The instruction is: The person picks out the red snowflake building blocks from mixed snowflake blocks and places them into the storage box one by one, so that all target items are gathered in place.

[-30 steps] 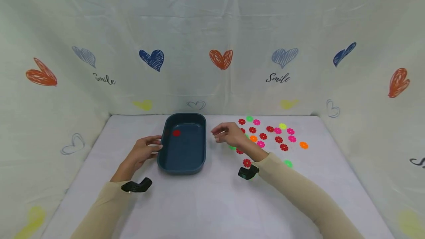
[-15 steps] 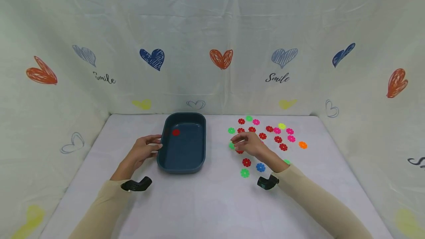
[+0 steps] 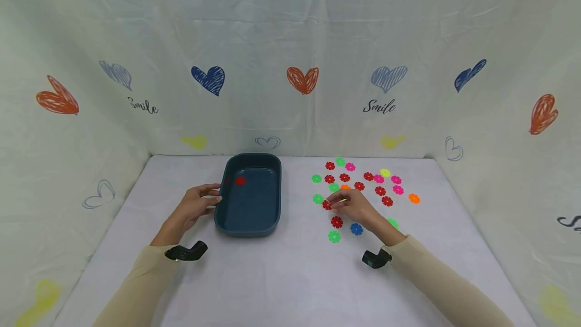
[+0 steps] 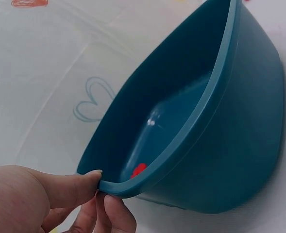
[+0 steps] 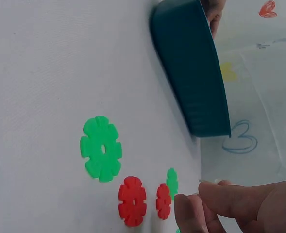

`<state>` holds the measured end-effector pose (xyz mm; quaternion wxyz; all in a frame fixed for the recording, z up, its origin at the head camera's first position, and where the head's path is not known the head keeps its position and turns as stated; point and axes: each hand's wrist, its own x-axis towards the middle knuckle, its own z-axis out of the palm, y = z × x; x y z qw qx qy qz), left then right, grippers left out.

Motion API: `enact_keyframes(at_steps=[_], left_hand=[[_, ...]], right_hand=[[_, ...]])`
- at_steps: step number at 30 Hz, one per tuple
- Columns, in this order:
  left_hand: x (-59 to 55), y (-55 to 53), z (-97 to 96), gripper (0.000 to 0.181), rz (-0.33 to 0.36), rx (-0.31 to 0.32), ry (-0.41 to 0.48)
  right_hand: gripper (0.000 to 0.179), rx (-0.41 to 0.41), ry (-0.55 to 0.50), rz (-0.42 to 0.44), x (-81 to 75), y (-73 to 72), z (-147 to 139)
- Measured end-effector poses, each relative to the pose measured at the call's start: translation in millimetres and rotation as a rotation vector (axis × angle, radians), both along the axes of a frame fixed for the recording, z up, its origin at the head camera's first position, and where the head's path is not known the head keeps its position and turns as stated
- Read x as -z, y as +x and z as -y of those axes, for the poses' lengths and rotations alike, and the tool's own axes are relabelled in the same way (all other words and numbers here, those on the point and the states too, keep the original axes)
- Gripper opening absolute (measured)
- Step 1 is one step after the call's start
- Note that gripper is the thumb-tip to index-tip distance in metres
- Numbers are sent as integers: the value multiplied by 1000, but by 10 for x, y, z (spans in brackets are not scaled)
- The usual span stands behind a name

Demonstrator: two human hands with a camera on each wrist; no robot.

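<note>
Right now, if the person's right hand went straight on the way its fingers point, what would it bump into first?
Probably the red, flower-shaped plastic disc just ahead of the right hand. How high the hand is above the table is hard to tell, so it might pass over.

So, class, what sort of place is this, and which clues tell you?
Probably a staged tabletop recording spot rather than an ordinary lived-in room: a heart-printed sheet hangs around the back and sides, a plain white tabletop fills the front, and black wrist-worn devices suggest filming.
</note>
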<state>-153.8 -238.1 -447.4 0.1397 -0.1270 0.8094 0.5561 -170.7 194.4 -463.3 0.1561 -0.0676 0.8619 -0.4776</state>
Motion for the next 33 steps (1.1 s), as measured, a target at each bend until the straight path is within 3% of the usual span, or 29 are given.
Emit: enact_keyframes(at_steps=[11, 33], left_hand=[[13, -5, 13, 56, -2, 3, 20], [2, -10, 0, 56, 10, -10, 11]], right_hand=[[29, 29, 5, 34, 132, 60, -133], [29, -31, 109, -55, 194, 76, -119]])
